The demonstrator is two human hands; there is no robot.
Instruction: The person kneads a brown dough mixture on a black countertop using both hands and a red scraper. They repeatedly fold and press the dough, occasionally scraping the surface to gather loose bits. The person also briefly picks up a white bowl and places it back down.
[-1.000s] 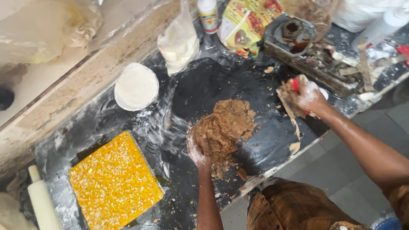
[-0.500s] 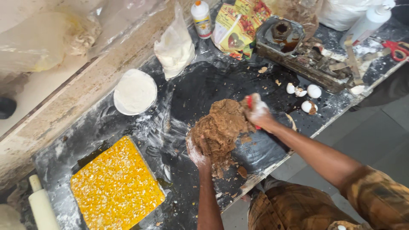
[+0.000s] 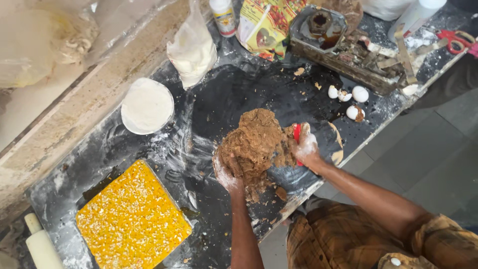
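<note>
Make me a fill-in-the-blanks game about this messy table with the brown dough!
1. Both hands press on a lump of ____ dough.
2. The right hand grips a scraper with a ____ handle.
3. The square slab near the rolling pin is ____ in colour.
4. Broken ____ lie beyond the dough.

Missing words: brown; red; yellow; eggshells

The dough mound [image 3: 256, 142] lies mid-desk [image 3: 224, 94], between both hands. A bowl [image 3: 147, 105] sits to its left, eggshells [image 3: 348, 99] to its right. The square tray [image 3: 132, 219] lies at the near left corner.
</note>
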